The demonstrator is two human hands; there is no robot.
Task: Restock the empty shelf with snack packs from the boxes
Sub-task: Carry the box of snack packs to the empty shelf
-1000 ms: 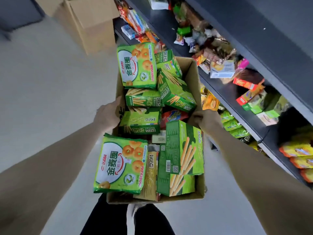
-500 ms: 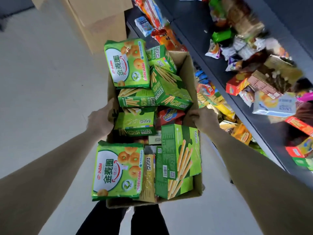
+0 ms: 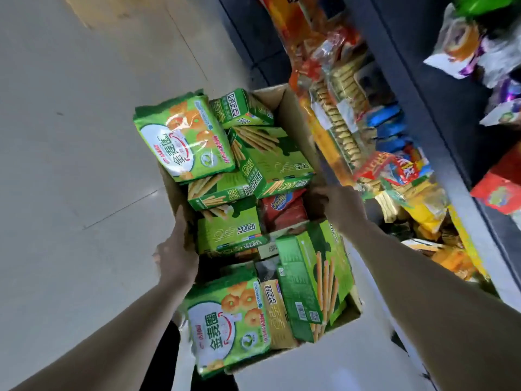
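Observation:
I carry an open cardboard box [image 3: 290, 108] in front of me, above the floor. My left hand [image 3: 177, 255] grips its left wall and my right hand [image 3: 335, 204] grips its right wall. The box is packed with green biscuit-stick boxes [image 3: 270, 162], two green bags of ring biscuits [image 3: 183, 139] and a red snack pack [image 3: 284, 207]. A second ring-biscuit bag [image 3: 228, 320] lies at the near end.
A dark shelf unit [image 3: 417, 108] runs along the right, its lower shelves crowded with mixed snack packs [image 3: 346, 117]. Pale tiled floor [image 3: 84, 165] spreads to the left. Another cardboard box [image 3: 112, 9] sits at the top left edge.
The box has swung to the right, closer to the shelves, and the view has tilted down. Both hands keep their grip on the box walls.

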